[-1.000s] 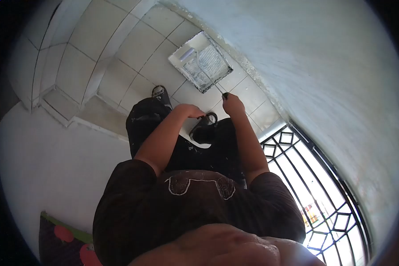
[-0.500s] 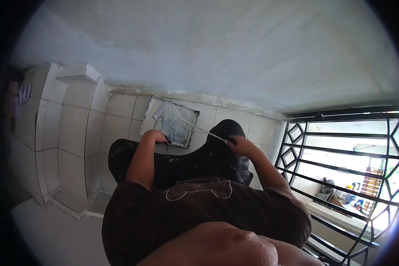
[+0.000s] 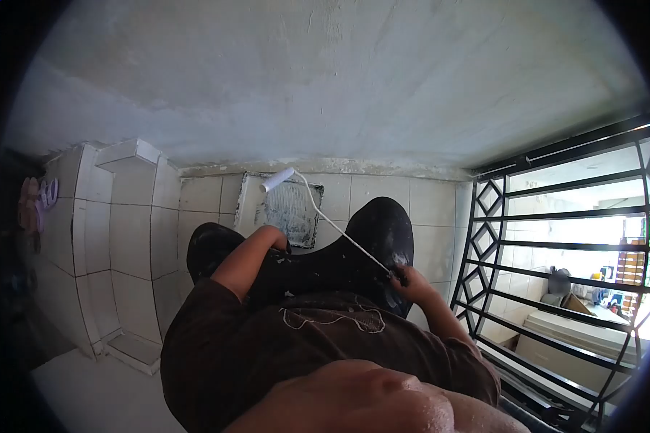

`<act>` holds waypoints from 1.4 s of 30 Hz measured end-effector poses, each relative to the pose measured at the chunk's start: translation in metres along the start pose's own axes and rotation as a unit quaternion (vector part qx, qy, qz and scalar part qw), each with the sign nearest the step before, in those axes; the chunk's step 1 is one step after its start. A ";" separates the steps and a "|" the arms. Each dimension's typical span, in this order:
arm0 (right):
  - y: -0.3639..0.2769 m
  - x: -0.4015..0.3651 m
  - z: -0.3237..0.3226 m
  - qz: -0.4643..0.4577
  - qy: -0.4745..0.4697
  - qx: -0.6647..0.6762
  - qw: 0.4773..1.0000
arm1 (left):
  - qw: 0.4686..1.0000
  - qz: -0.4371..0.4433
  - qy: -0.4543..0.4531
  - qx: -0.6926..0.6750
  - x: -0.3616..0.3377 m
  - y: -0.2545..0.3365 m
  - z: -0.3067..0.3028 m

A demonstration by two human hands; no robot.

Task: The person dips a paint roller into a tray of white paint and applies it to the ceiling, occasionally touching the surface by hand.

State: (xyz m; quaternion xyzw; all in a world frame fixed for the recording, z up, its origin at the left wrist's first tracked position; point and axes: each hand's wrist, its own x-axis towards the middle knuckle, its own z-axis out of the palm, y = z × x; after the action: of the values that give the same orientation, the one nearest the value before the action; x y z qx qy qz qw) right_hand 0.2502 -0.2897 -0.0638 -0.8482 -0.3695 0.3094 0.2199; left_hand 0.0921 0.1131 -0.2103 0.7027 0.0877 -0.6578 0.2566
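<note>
A paint roller (image 3: 276,180) with a white sleeve and a long bent wire is over the far left part of a paint-smeared tray (image 3: 248,209) on the tiled floor. My right hand (image 3: 409,283) is closed round the roller's dark handle, beside my right knee. My left hand (image 3: 276,239) is near the tray's front edge, by my left leg; its fingers are mostly hidden behind the wrist. Whether it touches the tray I cannot tell.
A pale plastered wall (image 3: 325,86) rises beyond the tray. On the right stands a black metal grille (image 3: 556,216) with objects behind it. Tiled steps (image 3: 130,216) are at the left, with pink and lilac slippers (image 3: 37,202) further left.
The roller has risen slightly from the tray's surface, and my right hand has moved back and to the right with its handle. My left hand has shifted a little to the right.
</note>
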 end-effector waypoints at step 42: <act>-0.212 0.263 -0.040 -0.318 0.261 0.441 0.798 | 0.959 0.131 0.250 -0.039 0.042 -0.014 -0.059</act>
State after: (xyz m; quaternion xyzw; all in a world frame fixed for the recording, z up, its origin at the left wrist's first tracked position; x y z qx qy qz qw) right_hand 0.3150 0.0385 -0.0030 -0.5429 -0.3712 0.1185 0.7440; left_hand 0.1421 0.1441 -0.2542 0.8392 0.0816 -0.4181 0.3380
